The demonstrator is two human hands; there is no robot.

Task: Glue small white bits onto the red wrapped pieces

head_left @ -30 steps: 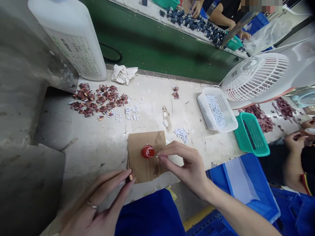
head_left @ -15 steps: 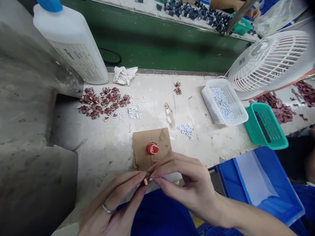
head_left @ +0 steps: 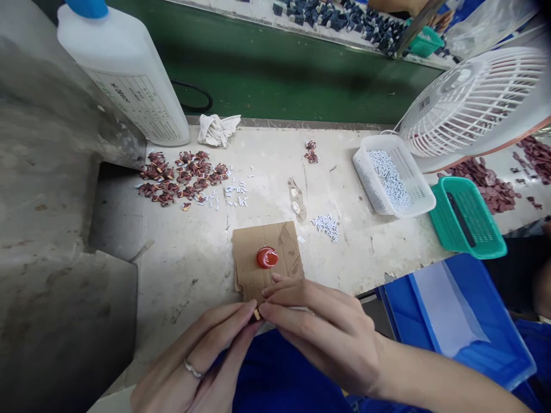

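At the far left stood one large white bottle (head_left: 124, 74) with a blue cap and a printed label, up against the grey wall. Just right of it lay one crumpled white rag (head_left: 217, 129). In front of the bottle, one loose heap of dark red pieces (head_left: 181, 176) spread over the pale worktable (head_left: 185, 269); they were too many and too small to count, and a scatter of tiny white bits (head_left: 235, 194) lay beside them.

Low in the view, the left hand (head_left: 202, 358), with one ring on a finger, had its thumb and forefinger pressed together on one small tan piece (head_left: 256, 314) at the table's near edge. The right hand (head_left: 321, 332) met it from the other side, its fingertips pinched onto the same piece, so the two hands touched at the tips.

Just behind the hands lay one sheet of brown cardboard (head_left: 249, 269), and on it sat one red blob (head_left: 267, 257), glossy and round. Farther back were one torn scrap of paper (head_left: 295, 198), one small cluster of white bits (head_left: 326, 225), and two or three dark red pieces (head_left: 310, 152) by themselves.

To the right stood one white basket (head_left: 413, 195) holding many white bits, then one green basket (head_left: 482, 229) with one dark stick inside. Behind them leaned one white fan (head_left: 473, 103), with another heap of dark red pieces (head_left: 484, 183) under it. Nearest on the right sat one blue bin (head_left: 495, 338) with one clear sheet in it.
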